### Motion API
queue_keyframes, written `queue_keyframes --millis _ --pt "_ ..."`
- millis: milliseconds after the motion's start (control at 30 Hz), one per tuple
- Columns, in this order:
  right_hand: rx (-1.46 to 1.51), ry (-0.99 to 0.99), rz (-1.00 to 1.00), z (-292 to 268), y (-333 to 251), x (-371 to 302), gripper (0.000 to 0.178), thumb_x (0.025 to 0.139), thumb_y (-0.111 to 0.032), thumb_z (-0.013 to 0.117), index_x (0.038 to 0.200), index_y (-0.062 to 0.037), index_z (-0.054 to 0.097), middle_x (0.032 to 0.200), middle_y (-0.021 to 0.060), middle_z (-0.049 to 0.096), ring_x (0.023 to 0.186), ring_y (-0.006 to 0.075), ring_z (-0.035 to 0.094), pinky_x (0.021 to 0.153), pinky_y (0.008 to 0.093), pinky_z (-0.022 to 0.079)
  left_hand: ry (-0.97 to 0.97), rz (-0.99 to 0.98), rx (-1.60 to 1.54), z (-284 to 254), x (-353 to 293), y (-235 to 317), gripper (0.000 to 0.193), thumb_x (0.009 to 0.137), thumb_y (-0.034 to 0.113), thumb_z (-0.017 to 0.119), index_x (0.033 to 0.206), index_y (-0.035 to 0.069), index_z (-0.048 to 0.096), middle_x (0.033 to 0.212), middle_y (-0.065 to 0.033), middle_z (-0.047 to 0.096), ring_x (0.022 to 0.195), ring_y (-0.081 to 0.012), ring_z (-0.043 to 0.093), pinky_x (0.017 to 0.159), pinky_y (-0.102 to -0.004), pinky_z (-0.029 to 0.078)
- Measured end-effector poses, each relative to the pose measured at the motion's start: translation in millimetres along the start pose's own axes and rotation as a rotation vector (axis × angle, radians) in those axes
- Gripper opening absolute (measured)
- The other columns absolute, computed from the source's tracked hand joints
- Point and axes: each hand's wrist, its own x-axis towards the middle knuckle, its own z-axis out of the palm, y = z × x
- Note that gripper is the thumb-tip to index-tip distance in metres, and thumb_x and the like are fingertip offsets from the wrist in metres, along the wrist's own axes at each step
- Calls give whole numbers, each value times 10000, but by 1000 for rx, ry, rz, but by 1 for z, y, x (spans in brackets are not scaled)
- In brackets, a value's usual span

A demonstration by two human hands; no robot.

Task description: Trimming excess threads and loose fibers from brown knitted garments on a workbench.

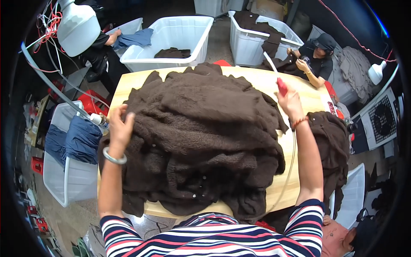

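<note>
A heap of dark brown fuzzy garments [205, 107] covers most of the light wooden table [282, 188] in front of me. A few small light buttons or snaps show near its front. My left hand [121, 130] is at the heap's left edge, fingers apart, with no hold on the cloth that I can see. To the right of the heap, my right hand [292, 106] grips a red-handled tool [281, 87] with a long thin white tip pointing away and to the left. A thin pale cord or hose hangs from below that hand toward the table's front. The tool's exact kind is unclear.
White bins [205, 32] stand beyond the table, and another [81, 184] at left holds blue cloth [81, 139]. One person [319, 55] handles dark cloth at the far right corner; another's hand [113, 37] is far left. Lamps [79, 30] hang at both sides. Brown garments [329, 145] drape off the right edge.
</note>
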Motion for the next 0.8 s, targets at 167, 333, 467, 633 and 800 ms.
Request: queue_keyframes --millis 167,333,467,633,800 --pt "326 -265 -175 -5 -14 -81 334 868 -141 695 1179 -49 619 910 188 687 834 304 686 774 374 530 -571 -648 -696 -11 -92 50 142 945 149 627 978 12 644 813 -52 663 661 -114 639 590 -226 517" --pt "447 -582 -168 -43 -53 -139 308 865 -135 712 1138 -23 624 913 182 689 851 289 699 762 345 528 -406 -1109 -1428 23 -145 42 344 970 196 612 1281 86 513 1139 -113 632 961 -255 679 730 -327 590" --pt "351 -669 -338 -37 -61 -170 370 815 -121 743 1156 -36 626 954 175 675 840 336 665 767 372 523 -214 -1069 -1742 40 -136 48 233 965 174 619 1186 120 567 1039 -49 643 1015 -217 653 741 -339 604" --pt "350 -727 -476 -35 -100 -187 394 796 -202 763 1156 -106 636 895 118 684 755 330 636 706 392 501 -20 -972 -1952 52 -133 44 104 956 97 602 1053 119 633 1049 -47 652 1045 -233 641 815 -390 617" --pt "335 -821 -536 -28 -126 -187 355 860 -222 704 1170 -85 601 936 113 703 837 306 674 739 389 505 76 -1076 -2095 58 -135 30 118 952 57 587 1045 59 660 1120 -70 661 1074 -268 646 847 -441 610"
